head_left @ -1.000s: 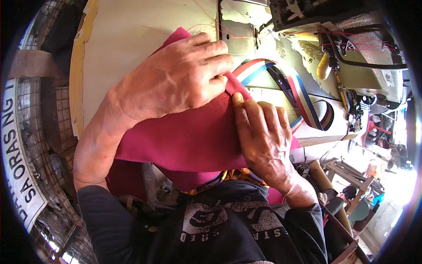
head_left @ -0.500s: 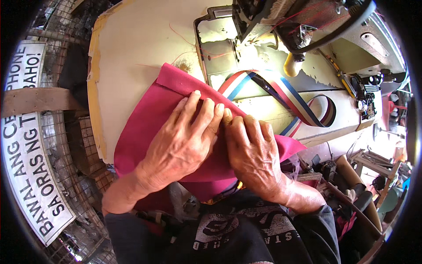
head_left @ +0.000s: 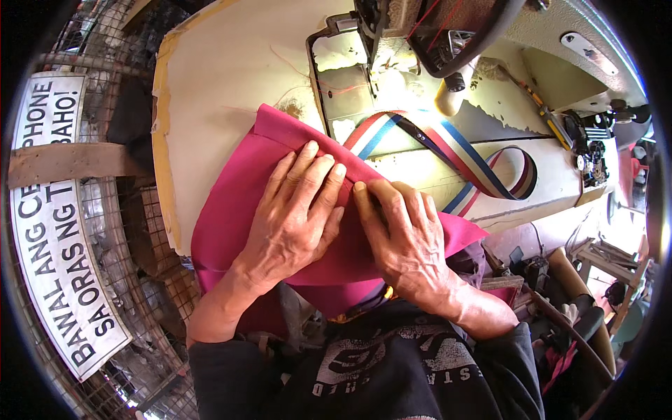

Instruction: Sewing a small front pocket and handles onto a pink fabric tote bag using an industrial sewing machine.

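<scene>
A piece of maroon fabric (head_left: 227, 196) lies across the near part of the sewing table, its far edge turned over in a long narrow fold. My left hand (head_left: 297, 203) rests flat on it, fingers stretched along the inner side of the fold and thumb apart. Close by on the right, my right hand (head_left: 406, 231) grips the folded edge, its thumb on top and its fingers bent over the rim. The undersides of those fingers are hidden. Beyond the fold, a striped webbing strap (head_left: 462, 157) in red, white and blue lies looped.
A sewing machine (head_left: 483, 35) stands at the far right over its metal plate (head_left: 348, 91), with loose red threads near it. A yellow-handled tool (head_left: 558, 129) lies to the right. Wire mesh with a white sign (head_left: 66, 231) borders the left.
My hands have moved slightly apart. The right thumb now lies separate from my left fingertips. The whole view has shifted a little, and the fabric stays beneath both hands.
</scene>
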### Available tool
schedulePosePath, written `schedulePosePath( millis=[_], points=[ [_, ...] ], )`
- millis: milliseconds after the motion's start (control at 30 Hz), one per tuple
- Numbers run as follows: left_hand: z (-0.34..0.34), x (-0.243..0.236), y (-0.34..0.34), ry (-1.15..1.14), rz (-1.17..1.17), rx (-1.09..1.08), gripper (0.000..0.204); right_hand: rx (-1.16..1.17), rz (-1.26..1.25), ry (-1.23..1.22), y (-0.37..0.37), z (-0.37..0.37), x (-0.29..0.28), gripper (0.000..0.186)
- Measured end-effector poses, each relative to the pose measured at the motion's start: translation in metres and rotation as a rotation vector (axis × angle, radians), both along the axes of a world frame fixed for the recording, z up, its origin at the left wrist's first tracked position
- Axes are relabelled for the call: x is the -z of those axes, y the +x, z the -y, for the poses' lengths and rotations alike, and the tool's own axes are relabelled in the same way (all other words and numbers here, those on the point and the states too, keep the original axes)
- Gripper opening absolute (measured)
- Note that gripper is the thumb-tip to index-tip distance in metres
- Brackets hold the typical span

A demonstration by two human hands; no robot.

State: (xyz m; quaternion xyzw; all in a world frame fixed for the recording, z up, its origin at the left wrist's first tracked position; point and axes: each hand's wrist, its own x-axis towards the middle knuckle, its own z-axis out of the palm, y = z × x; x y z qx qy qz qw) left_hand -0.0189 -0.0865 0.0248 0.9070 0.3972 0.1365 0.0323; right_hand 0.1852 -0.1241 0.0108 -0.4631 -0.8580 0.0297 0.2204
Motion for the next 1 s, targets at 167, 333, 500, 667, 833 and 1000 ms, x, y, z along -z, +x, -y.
schedulePosePath(
  millis=[167, 333, 500, 667, 833, 1000],
  points=[
    [-0.007, 0.0, 0.0, 0.04, -0.045, 0.014, 0.047, 0.003, 0.158, -0.013, -0.008, -0.005, -0.009, 0.048],
    [-0.011, -0.006, -0.003, 0.031, -0.089, 0.054, 0.047, -0.007, 0.213, -0.052, -0.014, -0.006, -0.013, 0.046],
    [-0.017, -0.015, -0.004, -0.084, -0.031, 0.084, 0.047, 0.022, 0.16, -0.074, -0.019, -0.007, -0.015, 0.046],
    [-0.018, -0.006, -0.016, -0.139, 0.073, 0.034, 0.038, 0.022, 0.066, 0.009, -0.014, 0.001, 0.0, 0.049],
    [-0.02, -0.012, -0.014, -0.151, 0.082, 0.01, 0.031, 0.073, 0.107, 0.031, -0.019, 0.004, 0.0, 0.05],
    [-0.032, -0.001, -0.007, -0.089, 0.197, -0.013, 0.014, 0.067, 0.075, 0.074, -0.016, 0.005, 0.007, 0.049]
  ],
)
